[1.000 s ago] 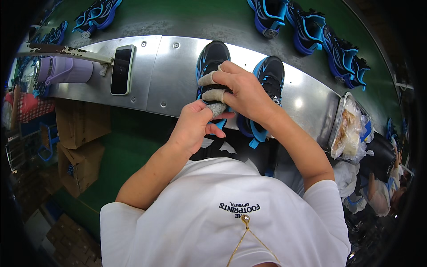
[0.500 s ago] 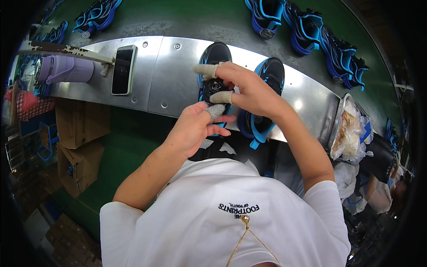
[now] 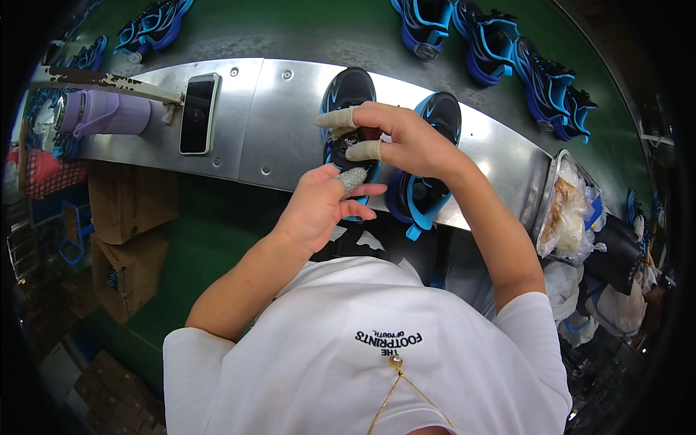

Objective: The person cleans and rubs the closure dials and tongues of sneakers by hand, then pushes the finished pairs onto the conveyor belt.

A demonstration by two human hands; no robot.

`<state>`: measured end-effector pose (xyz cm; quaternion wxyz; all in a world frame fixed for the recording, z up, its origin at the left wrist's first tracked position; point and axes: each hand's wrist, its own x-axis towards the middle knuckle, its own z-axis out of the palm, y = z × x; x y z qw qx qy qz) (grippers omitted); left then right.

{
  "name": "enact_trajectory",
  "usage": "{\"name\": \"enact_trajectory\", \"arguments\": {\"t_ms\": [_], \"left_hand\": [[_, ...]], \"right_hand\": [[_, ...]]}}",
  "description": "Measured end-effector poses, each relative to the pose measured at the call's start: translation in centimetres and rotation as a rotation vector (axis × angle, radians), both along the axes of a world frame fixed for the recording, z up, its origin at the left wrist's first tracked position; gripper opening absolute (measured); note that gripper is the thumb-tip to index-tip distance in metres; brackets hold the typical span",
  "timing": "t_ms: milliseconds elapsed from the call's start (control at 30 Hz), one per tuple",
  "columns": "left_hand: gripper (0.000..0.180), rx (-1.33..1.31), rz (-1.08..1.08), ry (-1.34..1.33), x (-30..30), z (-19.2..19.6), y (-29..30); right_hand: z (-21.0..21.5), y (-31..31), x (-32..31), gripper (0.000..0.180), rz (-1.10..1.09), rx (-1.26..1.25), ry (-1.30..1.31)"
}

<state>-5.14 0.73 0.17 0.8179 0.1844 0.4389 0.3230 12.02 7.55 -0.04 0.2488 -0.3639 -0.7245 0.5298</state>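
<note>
The right hand (image 3: 413,141) spreads its fingers (image 3: 365,151) over a black-and-blue shoe (image 3: 351,90); the left hand (image 3: 312,206) overlaps its rear from seven o'clock. A matching shoe (image 3: 439,119) stands just beside, at three, a phone (image 3: 199,116) at nine.

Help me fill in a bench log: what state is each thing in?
Handled shoe: upright on the metal ledge, partly hidden
Second shoe: upright beside it, partly hidden
Left hand: at the handled shoe's near end, grip unclear
Right hand: thumb and forefinger apart, over the handled shoe
Phone: face up, screen dark
Purple bottle: on the ledge, looks lidded
Tray: loaded with plastic bags
</note>
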Motion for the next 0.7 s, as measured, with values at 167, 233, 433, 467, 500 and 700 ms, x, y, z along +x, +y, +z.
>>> {"name": "enact_trajectory", "arguments": {"t_ms": [167,233,433,467,500,700], "left_hand": [[0.026,-0.038,-0.038,0.043,-0.6,-0.7,0.1],[0.027,-0.038,-0.035,-0.016,-1.1,-0.8,0.1],[0.027,-0.040,-0.026,-0.012,-0.5,-0.7,0.1],[0.027,-0.027,-0.012,-0.008,-0.5,-0.8,0.0],[0.027,-0.015,0.001,-0.003,-0.4,-0.9,-0.1],[0.027,0.011,-0.043,-0.048,-0.9,-0.5,0.1]], "right_hand": [[-0.6,-1.8,-3.0,0.040,-0.177,0.307,-0.201],[0.5,-1.1,-2.4,0.042,-0.124,0.107,-0.074],[-0.3,-0.8,-0.5,0.037,-0.031,0.140,-0.090],[-0.1,-1.6,-1.3,0.033,-0.140,0.254,-0.198],[-1.1,-2.4,-2.1,0.027,-0.246,0.391,-0.175],[0.5,-2.2,-1.9,0.043,-0.322,0.207,-0.194]]}}
